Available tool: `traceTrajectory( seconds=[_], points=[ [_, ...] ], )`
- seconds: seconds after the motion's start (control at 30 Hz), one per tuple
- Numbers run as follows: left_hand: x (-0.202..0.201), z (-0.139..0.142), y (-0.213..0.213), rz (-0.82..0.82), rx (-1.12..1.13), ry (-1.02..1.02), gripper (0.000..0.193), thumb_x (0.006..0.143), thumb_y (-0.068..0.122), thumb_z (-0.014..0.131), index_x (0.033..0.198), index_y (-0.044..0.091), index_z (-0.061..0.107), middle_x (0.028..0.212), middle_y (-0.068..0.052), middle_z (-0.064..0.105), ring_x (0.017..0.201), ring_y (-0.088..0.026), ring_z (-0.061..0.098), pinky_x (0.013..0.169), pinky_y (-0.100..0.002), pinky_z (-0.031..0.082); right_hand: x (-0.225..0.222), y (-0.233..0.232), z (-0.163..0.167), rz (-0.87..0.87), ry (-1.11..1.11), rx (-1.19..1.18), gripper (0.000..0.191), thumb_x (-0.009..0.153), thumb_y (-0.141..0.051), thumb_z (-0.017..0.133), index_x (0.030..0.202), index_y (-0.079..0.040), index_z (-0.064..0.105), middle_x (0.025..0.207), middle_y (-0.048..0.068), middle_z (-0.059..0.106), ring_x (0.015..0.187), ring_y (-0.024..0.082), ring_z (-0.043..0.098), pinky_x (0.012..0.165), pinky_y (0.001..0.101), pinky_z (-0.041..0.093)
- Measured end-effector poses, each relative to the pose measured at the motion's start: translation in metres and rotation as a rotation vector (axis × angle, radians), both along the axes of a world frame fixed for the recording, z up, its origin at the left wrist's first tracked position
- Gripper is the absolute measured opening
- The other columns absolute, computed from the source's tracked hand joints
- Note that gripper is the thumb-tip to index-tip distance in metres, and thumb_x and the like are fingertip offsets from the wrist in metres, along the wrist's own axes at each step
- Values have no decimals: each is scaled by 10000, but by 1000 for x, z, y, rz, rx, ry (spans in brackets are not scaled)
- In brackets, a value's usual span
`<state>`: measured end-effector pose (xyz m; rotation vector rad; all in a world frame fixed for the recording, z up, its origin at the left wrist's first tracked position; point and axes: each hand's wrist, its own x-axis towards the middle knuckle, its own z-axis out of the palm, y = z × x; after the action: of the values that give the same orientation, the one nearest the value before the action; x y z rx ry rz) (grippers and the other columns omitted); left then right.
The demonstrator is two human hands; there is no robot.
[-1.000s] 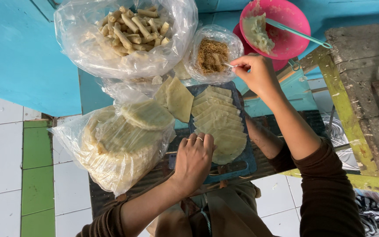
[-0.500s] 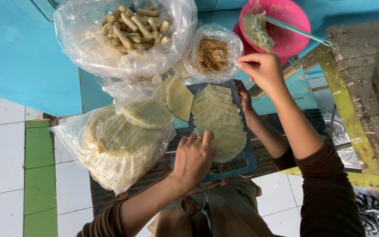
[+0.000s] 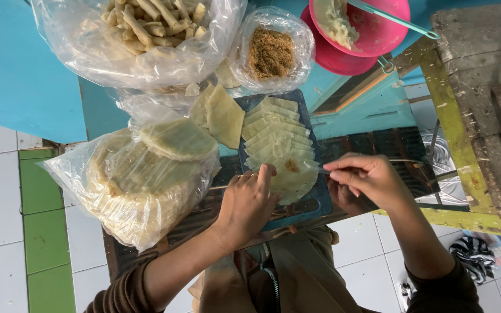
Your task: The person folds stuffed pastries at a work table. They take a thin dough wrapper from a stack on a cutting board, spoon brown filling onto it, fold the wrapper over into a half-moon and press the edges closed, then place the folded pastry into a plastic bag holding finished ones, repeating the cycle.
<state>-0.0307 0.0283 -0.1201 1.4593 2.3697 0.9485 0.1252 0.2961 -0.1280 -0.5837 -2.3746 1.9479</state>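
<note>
Pale, thin wrappers (image 3: 279, 148) lie fanned in a row on a dark blue tray (image 3: 311, 200). On the nearest one rests the left hand (image 3: 249, 203), loosely open, fingertips pressing its edge beside a small dab of brown filling (image 3: 291, 166). The right hand (image 3: 366, 177) hovers just right of the tray, fingers pinched together, perhaps on a thin utensil, too blurred to tell. Beyond the tray sit a bag of brown filling (image 3: 271, 53), a bag of rolled pieces (image 3: 146, 35) and pink bowls (image 3: 372, 29). A bag of round sheets (image 3: 140, 179) lies left.
</note>
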Motion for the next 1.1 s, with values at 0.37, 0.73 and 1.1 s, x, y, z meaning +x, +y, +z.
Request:
traceTrajectory(
  seconds=[0.37,0.73,1.1],
  points=[
    [9,-6,2,53,-15,109,624,831,389,793,1250,31,499,974,-129,678,937,-307,651,791,-427,444,24,-56,-3,15,379,806,265,840,24,777,1088,-69,775,998,46,735,832,159,721,671,267,581],
    [10,-7,1,53,3,113,624,861,427,769,1251,18,504,991,-134,667,962,-306,643,801,-429,443,22,-56,11,145,715,1198,267,845,-58,792,1102,7,758,1078,39,665,926,194,715,749,329,560],
    [14,8,-5,23,52,-19,630,876,280,738,1327,-36,432,1114,-217,596,1019,-388,607,831,-498,456,18,-51,21,190,680,1287,257,811,9,760,1066,-12,782,1056,52,685,865,183,716,727,347,548]
  ],
)
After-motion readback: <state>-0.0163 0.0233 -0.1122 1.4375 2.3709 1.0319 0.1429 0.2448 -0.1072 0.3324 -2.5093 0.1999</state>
